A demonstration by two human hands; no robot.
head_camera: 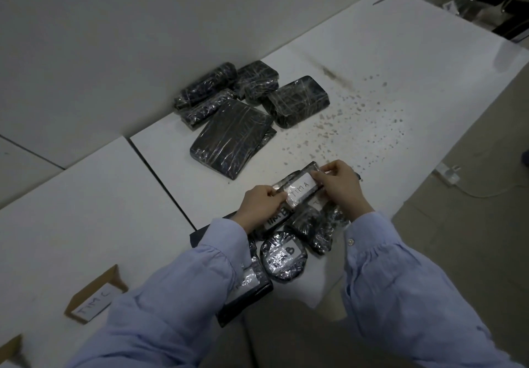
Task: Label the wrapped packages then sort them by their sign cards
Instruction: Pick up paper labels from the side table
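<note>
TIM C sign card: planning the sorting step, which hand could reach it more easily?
Probably the left hand: the TIM C sign card stands at the table's left, on that hand's side.

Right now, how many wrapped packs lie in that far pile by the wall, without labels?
5, none labelled: a roll at the back left, another in front, one at the back, one right, a flat one nearest. More may hide underneath.

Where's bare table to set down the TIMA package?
Free: the left table panel, between the seam and the TIMC sign card; also the speckled stretch right of the unlabelled pile. Crowded: near edge under both hands, left hand and right hand, where labelled packages cluster.
</note>
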